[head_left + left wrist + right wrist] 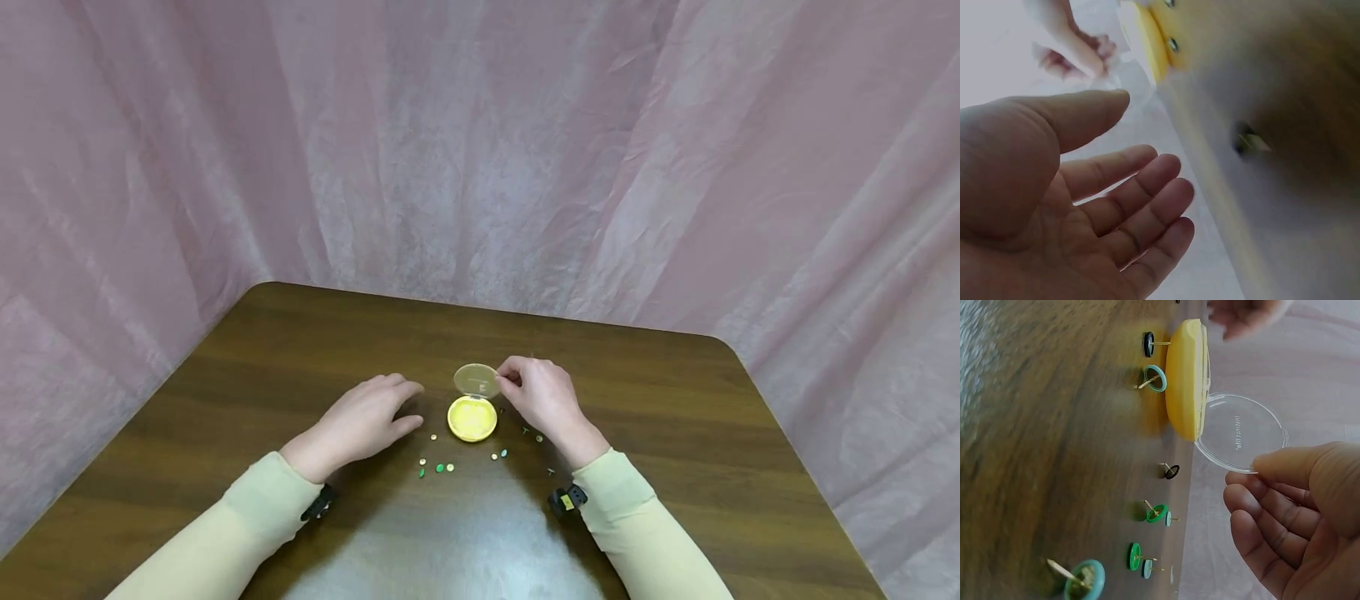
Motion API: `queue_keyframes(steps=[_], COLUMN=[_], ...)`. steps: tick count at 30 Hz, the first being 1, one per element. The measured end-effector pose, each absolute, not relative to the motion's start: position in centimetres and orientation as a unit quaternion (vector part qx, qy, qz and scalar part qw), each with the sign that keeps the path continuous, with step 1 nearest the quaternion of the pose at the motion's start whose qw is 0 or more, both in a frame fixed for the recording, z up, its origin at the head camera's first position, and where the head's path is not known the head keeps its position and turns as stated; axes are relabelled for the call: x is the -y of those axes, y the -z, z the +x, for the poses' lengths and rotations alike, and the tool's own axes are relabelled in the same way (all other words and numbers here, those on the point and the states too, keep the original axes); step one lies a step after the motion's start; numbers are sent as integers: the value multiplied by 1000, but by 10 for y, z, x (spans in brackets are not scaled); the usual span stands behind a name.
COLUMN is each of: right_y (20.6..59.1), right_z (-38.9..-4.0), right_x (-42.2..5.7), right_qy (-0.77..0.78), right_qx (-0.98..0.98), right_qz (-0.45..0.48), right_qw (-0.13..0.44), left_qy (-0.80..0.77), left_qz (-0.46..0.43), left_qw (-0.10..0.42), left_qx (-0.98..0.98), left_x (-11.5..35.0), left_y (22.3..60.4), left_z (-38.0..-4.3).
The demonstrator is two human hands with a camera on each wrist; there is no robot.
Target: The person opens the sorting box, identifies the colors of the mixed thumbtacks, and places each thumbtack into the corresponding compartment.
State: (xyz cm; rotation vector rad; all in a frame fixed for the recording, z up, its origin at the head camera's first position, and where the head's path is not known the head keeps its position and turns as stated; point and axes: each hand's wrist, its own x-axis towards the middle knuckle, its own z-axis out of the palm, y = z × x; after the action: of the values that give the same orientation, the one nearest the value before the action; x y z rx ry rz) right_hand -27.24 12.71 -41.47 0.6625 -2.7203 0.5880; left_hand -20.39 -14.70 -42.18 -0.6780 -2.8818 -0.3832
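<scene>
A round yellow case (472, 421) sits on the table with its hinged clear lid (477, 379) standing up at the back. At the lid's right edge, my right hand (543, 393) pinches the rim between thumb and fingers; the right wrist view shows faint lettering on the clear plastic. Left of the case, my left hand (358, 417) is held over the table with relaxed, parted fingers and holds nothing. Several thumbtacks lie around the case, among them a green tack (1135, 556), a light blue tack (1155, 378) and a black tack (1149, 345).
The brown wooden table (637, 375) has rounded far corners. Tacks are strewn in front of the case and to its right, some with their points up or sideways, such as the one nearest the right wrist camera (1088, 581). A pink curtain (480, 167) hangs behind the table.
</scene>
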Motion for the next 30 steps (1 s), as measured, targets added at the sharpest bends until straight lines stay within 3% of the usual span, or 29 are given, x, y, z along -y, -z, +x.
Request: queue_keyframes(steps=[7, 22, 30], right_y=[413, 408, 411], right_z=[-271, -265, -264], right_x=[-134, -142, -138], right_qy=[-200, -201, -206], right_qx=[948, 952, 949], right_qz=[216, 198, 204], right_qw=[121, 116, 122], left_qy=[141, 114, 94], left_qz=[-182, -222, -207], left_qw=[77, -15, 5], left_qx=[970, 968, 974], left_x=[183, 191, 187], left_y=[424, 416, 425], left_z=[-193, -172, -171])
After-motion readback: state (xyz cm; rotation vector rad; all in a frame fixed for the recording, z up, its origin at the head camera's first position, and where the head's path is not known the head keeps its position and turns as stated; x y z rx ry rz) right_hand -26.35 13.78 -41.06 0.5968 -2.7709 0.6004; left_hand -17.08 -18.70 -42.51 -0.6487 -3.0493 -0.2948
